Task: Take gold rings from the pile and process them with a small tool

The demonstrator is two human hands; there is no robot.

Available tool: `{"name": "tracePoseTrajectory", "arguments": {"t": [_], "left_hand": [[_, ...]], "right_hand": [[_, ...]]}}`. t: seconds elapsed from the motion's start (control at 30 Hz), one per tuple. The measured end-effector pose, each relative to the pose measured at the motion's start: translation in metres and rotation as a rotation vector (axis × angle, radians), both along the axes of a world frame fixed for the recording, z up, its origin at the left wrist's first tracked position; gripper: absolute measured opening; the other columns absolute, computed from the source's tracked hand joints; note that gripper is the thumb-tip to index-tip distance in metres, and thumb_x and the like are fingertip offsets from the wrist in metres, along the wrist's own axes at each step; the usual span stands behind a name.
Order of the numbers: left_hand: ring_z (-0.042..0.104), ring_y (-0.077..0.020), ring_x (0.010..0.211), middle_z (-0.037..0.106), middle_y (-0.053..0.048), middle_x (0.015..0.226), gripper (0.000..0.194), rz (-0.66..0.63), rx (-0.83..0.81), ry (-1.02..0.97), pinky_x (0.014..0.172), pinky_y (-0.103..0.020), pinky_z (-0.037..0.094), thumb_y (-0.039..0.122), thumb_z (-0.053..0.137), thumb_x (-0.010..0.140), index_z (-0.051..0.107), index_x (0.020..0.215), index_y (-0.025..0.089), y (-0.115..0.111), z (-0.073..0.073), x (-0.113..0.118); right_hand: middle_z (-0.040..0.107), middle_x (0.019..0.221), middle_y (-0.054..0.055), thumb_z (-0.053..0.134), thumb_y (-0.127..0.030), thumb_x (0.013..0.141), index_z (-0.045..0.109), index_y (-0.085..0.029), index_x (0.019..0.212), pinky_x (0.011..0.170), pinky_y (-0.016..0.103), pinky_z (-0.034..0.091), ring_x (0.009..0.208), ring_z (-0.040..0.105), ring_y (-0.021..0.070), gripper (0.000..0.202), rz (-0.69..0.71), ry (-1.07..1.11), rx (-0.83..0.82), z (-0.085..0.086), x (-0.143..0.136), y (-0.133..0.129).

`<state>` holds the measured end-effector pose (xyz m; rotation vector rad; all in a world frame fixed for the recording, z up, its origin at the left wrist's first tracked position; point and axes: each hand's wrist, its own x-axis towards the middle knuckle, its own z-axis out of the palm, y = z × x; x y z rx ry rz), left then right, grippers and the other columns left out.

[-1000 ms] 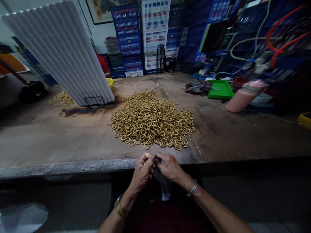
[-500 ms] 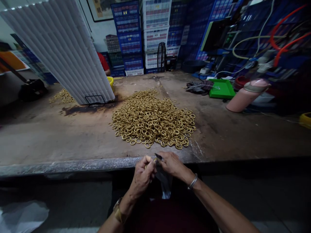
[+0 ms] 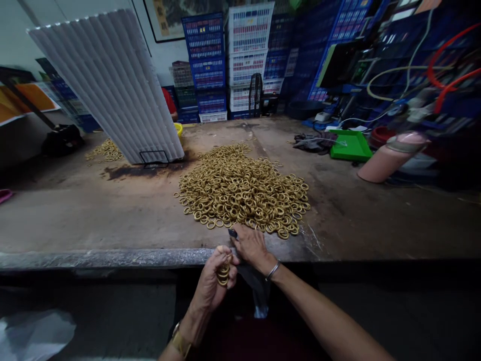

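Observation:
My left hand [image 3: 211, 281] is closed around several gold-coloured rings [image 3: 223, 274], held in front of the table edge. Just right of it and a little higher, my right hand [image 3: 251, 246] grips a small dark tool [image 3: 233, 233] whose flat tip points left; its exact kind is hard to make out. That hand lies at the table's front edge, by the near side of a large pile of gold-coloured rings [image 3: 244, 188]. Below my hands hangs a strip of clear plastic [image 3: 259, 296] over my lap.
A tall corrugated panel [image 3: 124, 90] leans in a wire stand [image 3: 154, 158] at left, with a smaller ring pile [image 3: 105, 150] beside it. At right are a green tray [image 3: 349, 144], a pink bottle [image 3: 389, 159] and dark gloves [image 3: 313, 142]. Crates [image 3: 248, 65] stand behind the table.
My right hand has moved up and left toward the ring pile with the dark tool. My left hand has turned, showing the rings in it. The camera view has shifted slightly.

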<state>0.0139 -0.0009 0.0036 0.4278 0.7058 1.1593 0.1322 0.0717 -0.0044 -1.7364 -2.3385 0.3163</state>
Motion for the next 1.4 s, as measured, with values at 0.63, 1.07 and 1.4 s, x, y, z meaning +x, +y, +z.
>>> {"name": "tracePoseTrajectory", "arguments": {"t": [0.63,1.07,1.4], "left_hand": [[0.048,-0.0072,0.047,0.052,0.003,0.061,0.038,0.108,0.078,0.394,0.036,-0.014,0.034,0.039,0.063,0.069,0.052,0.097,0.016,0.024,-0.002,0.008],[0.038,-0.0053,0.043,0.045,0.006,0.051,0.023,0.181,0.251,0.744,0.042,-0.016,0.031,0.038,0.058,0.074,0.057,0.075,0.016,0.014,-0.001,0.017],[0.036,-0.0034,0.038,0.046,0.005,0.055,0.034,-0.062,0.099,0.617,0.035,-0.014,0.027,0.050,0.050,0.075,0.048,0.072,0.016,0.012,-0.001,0.018]], "right_hand": [[0.037,0.047,-0.008,0.050,-0.037,0.071,0.046,-0.018,0.065,0.039,0.017,0.024,0.039,0.030,0.0047,0.021,0.016,1.019,-0.571,0.016,0.030,-0.009],[0.044,0.047,-0.007,0.049,-0.045,0.074,0.046,-0.017,0.068,0.033,0.015,0.022,0.034,0.031,0.0026,0.029,-0.042,1.095,-0.656,0.010,0.025,-0.020],[0.043,0.046,-0.008,0.050,-0.030,0.070,0.048,-0.017,0.062,0.037,0.016,0.024,0.037,0.032,0.0034,0.016,-0.162,1.037,-0.541,0.011,0.022,-0.018]]}}
